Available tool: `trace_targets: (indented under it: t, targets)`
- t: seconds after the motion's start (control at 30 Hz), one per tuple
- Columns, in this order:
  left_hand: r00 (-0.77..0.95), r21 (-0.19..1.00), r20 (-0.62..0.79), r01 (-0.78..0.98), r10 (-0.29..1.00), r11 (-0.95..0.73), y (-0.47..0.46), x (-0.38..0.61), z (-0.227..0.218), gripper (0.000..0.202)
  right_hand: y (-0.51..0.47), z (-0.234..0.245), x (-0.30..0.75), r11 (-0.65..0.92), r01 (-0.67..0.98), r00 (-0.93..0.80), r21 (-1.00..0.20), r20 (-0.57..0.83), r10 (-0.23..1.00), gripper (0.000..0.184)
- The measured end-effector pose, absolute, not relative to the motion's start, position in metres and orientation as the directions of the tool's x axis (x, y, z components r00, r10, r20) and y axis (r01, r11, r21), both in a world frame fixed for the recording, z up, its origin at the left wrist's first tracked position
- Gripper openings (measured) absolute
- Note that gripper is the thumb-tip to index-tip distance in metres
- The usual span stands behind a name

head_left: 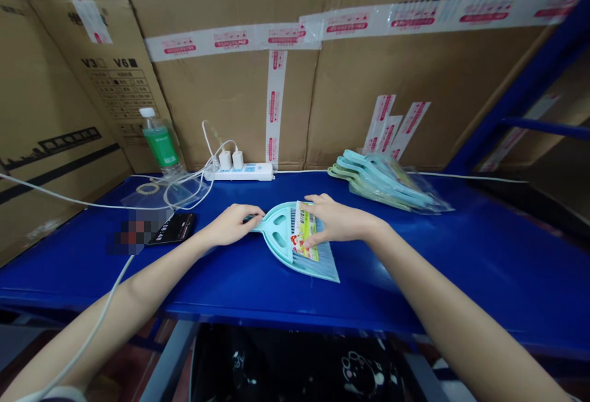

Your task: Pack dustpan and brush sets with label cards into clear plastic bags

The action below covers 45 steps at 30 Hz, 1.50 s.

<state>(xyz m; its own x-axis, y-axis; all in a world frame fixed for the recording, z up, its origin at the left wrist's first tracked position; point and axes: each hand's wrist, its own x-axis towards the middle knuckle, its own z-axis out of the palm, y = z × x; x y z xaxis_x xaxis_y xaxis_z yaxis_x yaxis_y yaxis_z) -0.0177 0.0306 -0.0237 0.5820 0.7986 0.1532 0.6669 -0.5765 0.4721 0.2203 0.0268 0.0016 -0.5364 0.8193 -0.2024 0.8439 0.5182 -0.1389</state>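
A light-blue hand brush and dustpan set [278,235] lies on the blue table in front of me, its handle pointing left. A printed card label [308,248] in yellow and white covers part of the bristles. My left hand [235,224] is closed round the handle end, thumb and fingers pinching it. Over the bristle end, my right hand [329,220] rests with its fingers spread, touching the label. Its far fingers partly cover the top of the card.
Several blue and green brush sets in clear bags [387,181] lie at the back right. A power strip [249,172] with white chargers sits at the back. Cables, a green-labelled bottle [161,144] and a phone [173,228] are at left. Cardboard [221,101] walls the rear.
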Motion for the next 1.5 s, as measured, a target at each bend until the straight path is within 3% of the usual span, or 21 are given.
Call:
trace_targets:
  t: [0.67, 0.77, 1.03, 1.5]
  targets:
    - [0.603, 0.471, 0.173, 0.644, 0.778, -0.604, 0.032, -0.019, -0.026, 0.030, 0.019, 0.013, 0.219, 0.450, 0.872, -0.490, -0.194, -0.382, 0.784, 0.119]
    - [0.607, 0.469, 0.174, 0.642, 0.776, -0.607, 0.033, -0.020, -0.027, 0.031, 0.020, 0.011, 0.222, 0.453, 0.865, -0.501, -0.215, -0.363, 0.786, 0.115]
    - [0.603, 0.461, 0.170, 0.650, 0.780, -0.603, 0.034, -0.020, -0.027, 0.031, 0.028, 0.006, 0.225, 0.443, 0.874, -0.481, -0.202, -0.224, 0.847, 0.081]
    - [0.605, 0.451, 0.158, 0.659, 0.781, -0.602, 0.032, -0.020, -0.027, 0.032, 0.028, 0.003, 0.227, 0.464, 0.870, -0.491, -0.165, -0.228, 0.841, 0.079]
